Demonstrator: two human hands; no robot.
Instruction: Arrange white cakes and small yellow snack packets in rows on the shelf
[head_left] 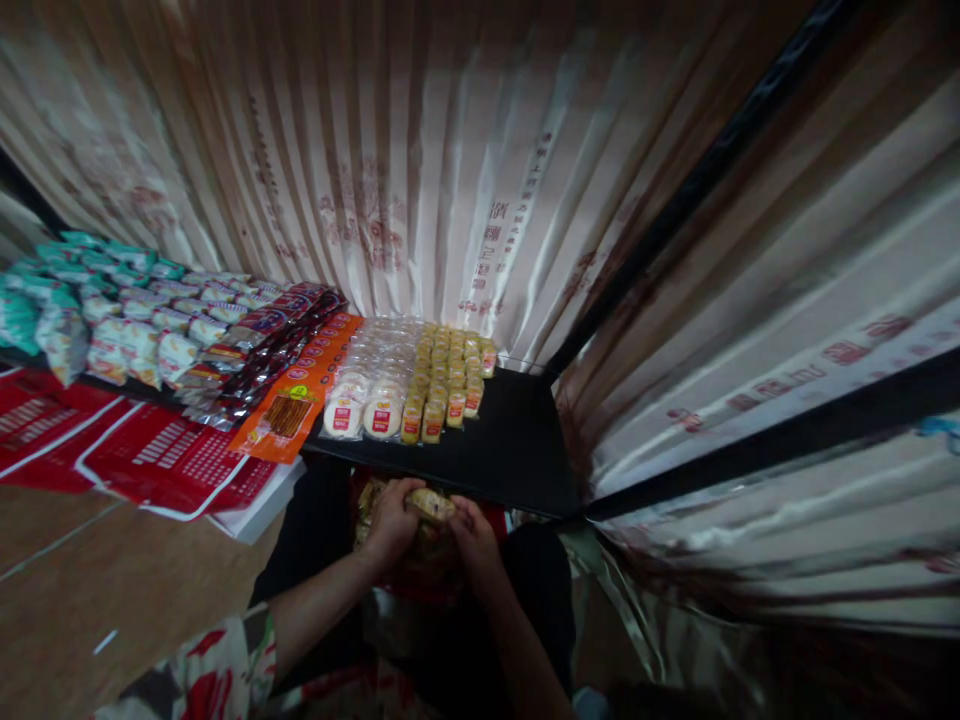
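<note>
My left hand (395,518) and my right hand (474,536) are both closed on a yellowish wrapped snack packet (432,503), one hand at each end. They work low, between my knees, just in front of the shelf edge. Under them is an open bag (367,497) with more yellowish packets, partly hidden by my hands. On the black shelf (517,420) above stand rows of small yellow snack packets (448,375). To their left lie rows of round white crackers (364,405) in clear wrappers.
Farther left on the shelf are an orange snack bag (289,410), dark shiny packets (259,345) and white and green packets (112,300). Red bags (161,455) hang below the shelf's front edge. A pleated curtain (420,170) and black frame bars (697,170) border the shelf.
</note>
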